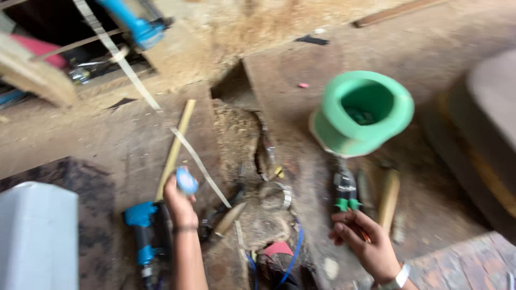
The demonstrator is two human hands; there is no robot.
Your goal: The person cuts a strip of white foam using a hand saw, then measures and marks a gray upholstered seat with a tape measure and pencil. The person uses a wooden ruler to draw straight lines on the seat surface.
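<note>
I find the left hand [180, 201] raised near the middle of the view, fingers clenched around a small blue rounded object [186, 181] that shows just above the knuckles; blur keeps me from telling what kind of thing it is. The right hand [361, 243] sits at about five o'clock from it, palm up, fingers loosely curled; a thin reddish item lies against the fingers, but I cannot tell whether it is gripped. A watch or band circles that wrist.

Just at twelve o'clock of the right hand lies a dark tool with green tips [345, 189], close to the fingertips. Farther along at twelve o'clock a green plastic spool [360, 113] stands tilted, its open mouth turned to the camera. At two o'clock of the right hand lies a wooden handle [389, 198].

At seven o'clock of the left hand a blue power tool [143, 231] rests on the dusty wooden floor [129, 139]. A pale wooden strip [174, 147] runs from the left hand toward twelve o'clock. A grey-white block [37, 236] occupies the nine o'clock edge.
</note>
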